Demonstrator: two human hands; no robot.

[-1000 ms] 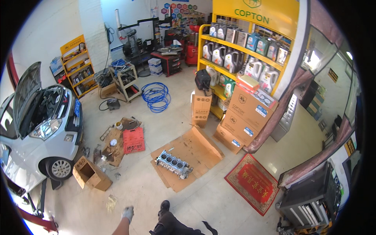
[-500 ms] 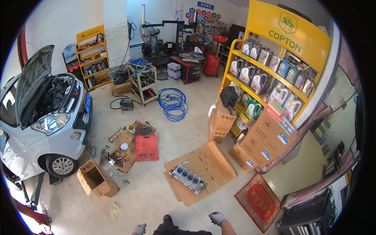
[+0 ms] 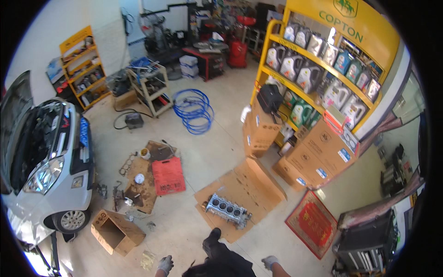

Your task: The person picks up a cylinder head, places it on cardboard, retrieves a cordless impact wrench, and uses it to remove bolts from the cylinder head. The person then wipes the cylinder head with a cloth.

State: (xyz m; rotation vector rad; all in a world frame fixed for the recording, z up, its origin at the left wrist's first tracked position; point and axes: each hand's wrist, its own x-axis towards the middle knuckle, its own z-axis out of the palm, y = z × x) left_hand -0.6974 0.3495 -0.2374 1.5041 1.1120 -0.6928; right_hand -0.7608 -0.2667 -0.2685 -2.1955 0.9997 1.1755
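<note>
Your gloved left hand (image 3: 165, 264) and right hand (image 3: 269, 262) show too small to tell spread from closed; the lower edge crops both forearms (image 3: 279, 271). The 4-bore engine block (image 3: 227, 209) lies on cardboard (image 3: 251, 180), underside hidden.

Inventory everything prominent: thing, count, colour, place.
Flat cardboard sheet: one, brown, centre
Rectangular metal engine block: one, silvery, on sheet
Rectangular plastic case: one, red, left of sheet
Coiled hose: one, blue, behind case
Car with raised bonnet: one, silver, left
Open cardboard box: one, brown, beside car
Stacked cartons: several, brown, right
Shelf racks: two, yellow, left and right
Rectangular mat: one, red, right
Leg: one, dark, bottom
Left hand: one, grey glove, bottom
Right hand: one, grey glove, bottom
</note>
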